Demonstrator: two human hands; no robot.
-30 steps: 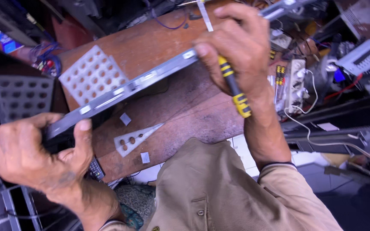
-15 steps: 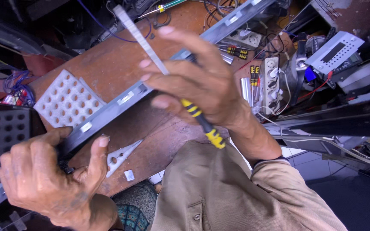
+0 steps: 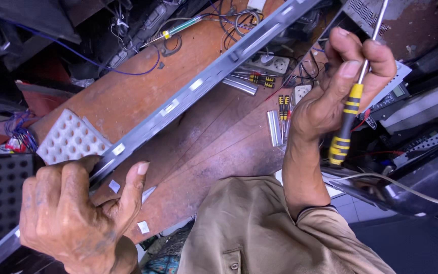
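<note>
Mid-job, the left hand clamps the long grey metal strip while the right hand, at three o'clock, grips a yellow-handled screwdriver, which likely needs lowering onto the strip.

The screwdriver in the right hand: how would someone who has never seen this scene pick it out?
Start at the brown wooden workbench and go to its right edge, where the right hand is raised. The screwdriver stands upright in that fist, its metal shaft pointing up. Unlike the smaller screwdrivers lying flat on the bench, it is held and its yellow-and-black handle hangs below the palm.
</note>
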